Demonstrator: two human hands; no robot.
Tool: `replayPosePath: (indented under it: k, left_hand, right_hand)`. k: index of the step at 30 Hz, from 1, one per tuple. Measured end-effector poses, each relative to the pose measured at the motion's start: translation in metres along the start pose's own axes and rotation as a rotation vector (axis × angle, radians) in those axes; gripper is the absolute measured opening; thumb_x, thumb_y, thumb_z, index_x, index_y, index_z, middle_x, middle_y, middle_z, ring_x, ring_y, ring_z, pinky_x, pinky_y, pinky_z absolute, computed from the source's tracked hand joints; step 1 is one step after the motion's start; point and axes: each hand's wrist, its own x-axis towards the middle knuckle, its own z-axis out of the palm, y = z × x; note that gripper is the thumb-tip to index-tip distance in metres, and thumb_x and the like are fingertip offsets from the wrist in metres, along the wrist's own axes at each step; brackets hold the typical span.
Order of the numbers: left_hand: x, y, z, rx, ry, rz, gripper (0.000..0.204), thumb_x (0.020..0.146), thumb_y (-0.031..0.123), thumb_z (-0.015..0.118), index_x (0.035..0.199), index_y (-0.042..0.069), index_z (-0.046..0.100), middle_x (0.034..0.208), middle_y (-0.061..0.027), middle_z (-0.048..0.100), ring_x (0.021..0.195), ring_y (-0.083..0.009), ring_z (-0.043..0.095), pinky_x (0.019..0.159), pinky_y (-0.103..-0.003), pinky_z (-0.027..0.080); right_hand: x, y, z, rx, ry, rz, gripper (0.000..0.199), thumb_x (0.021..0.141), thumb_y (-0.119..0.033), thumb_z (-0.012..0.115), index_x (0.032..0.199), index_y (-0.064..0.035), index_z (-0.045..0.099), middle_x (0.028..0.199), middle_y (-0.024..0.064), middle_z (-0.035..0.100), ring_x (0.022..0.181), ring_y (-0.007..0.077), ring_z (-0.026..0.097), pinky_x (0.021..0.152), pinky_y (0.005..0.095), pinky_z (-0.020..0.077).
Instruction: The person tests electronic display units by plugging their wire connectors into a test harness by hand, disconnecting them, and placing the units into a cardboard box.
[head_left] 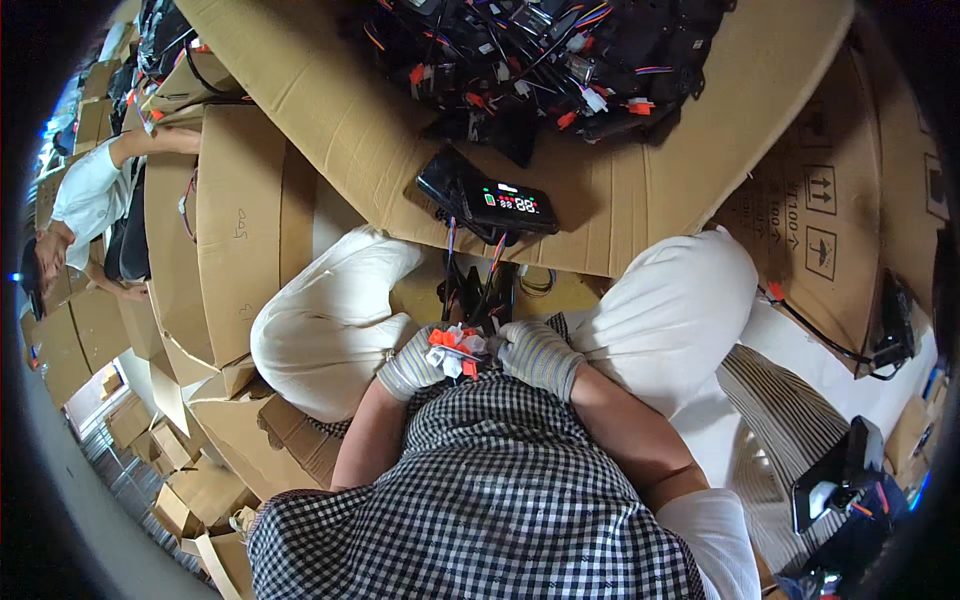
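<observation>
Head view: left hand [410, 368], fingers holding connectors [456, 350]; right hand [541, 358], fingers curled, contents unclear

Light is spread evenly; black parts [640, 70] at 12 o'clock are shadowed, the display [512, 207] below brightly lit. Cardboard boxes [240, 230] are bowed near the blackened rim, with blue glare [16, 277] at 9 o'clock.

Room with cardboard boxes. Past the left edge of the broad cardboard surface [660, 200] stands a tall plain box [240, 240]; past its right edge, a printed box [785, 180]. Farther left, open boxes [205, 490] lie in a loose heap. The bright far background is blurred.
</observation>
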Motion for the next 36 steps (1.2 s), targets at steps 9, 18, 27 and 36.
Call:
replayPosePath:
  k: [9, 18, 27, 36]
  left_hand:
    - [0.020, -0.014, -0.011, -0.115, 0.533, 0.527, 0.024, 0.092, 0.025, 0.042, 0.091, 0.005, 0.057, 0.084, -0.0090, 0.062, 0.074, -0.0231, 0.060, 0.061, -0.033, 0.047]
    - [0.001, 0.104, -0.057, -0.738, 0.862, 0.745, 0.068, 0.067, 0.051, 0.073, 0.114, 0.008, 0.048, 0.095, -0.0050, 0.059, 0.084, -0.0186, 0.059, 0.079, -0.038, 0.048]
    - [-0.193, 0.151, -0.133, -0.765, 1.346, 1.338, 0.030, 0.083, 0.022, 0.056, 0.091, -0.007, 0.062, 0.091, -0.0183, 0.061, 0.096, -0.0364, 0.054, 0.097, -0.052, 0.036]
    - [-0.353, -0.005, -0.165, -0.010, 1.422, 1.091, 0.029, 0.086, 0.017, 0.052, 0.104, -0.006, 0.057, 0.108, -0.0198, 0.055, 0.107, -0.0337, 0.049, 0.099, -0.042, 0.035]
  right_hand:
    - [-0.013, -0.003, -0.002, 0.580, 0.237, -0.403, 0.044, 0.085, -0.044, 0.056, 0.068, -0.0034, 0.056, 0.054, 0.0041, 0.047, 0.044, 0.0122, 0.043, 0.044, 0.0256, 0.0349]
    - [-0.042, 0.028, -0.012, 0.934, -0.378, -0.668, 0.035, 0.087, -0.038, 0.055, 0.078, -0.0037, 0.056, 0.052, 0.0004, 0.043, 0.040, 0.0065, 0.035, 0.038, 0.0220, 0.0246]
    - [-0.008, 0.044, -0.008, 0.887, -0.298, -0.707, 0.034, 0.089, -0.033, 0.052, 0.071, -0.0043, 0.054, 0.051, 0.0016, 0.045, 0.040, 0.0076, 0.036, 0.040, 0.0230, 0.0284]
    - [-0.019, 0.032, -0.008, 0.711, -0.105, -0.585, 0.035, 0.087, -0.038, 0.054, 0.074, -0.0051, 0.059, 0.060, 0.0013, 0.054, 0.040, 0.0052, 0.039, 0.038, 0.0173, 0.0297]
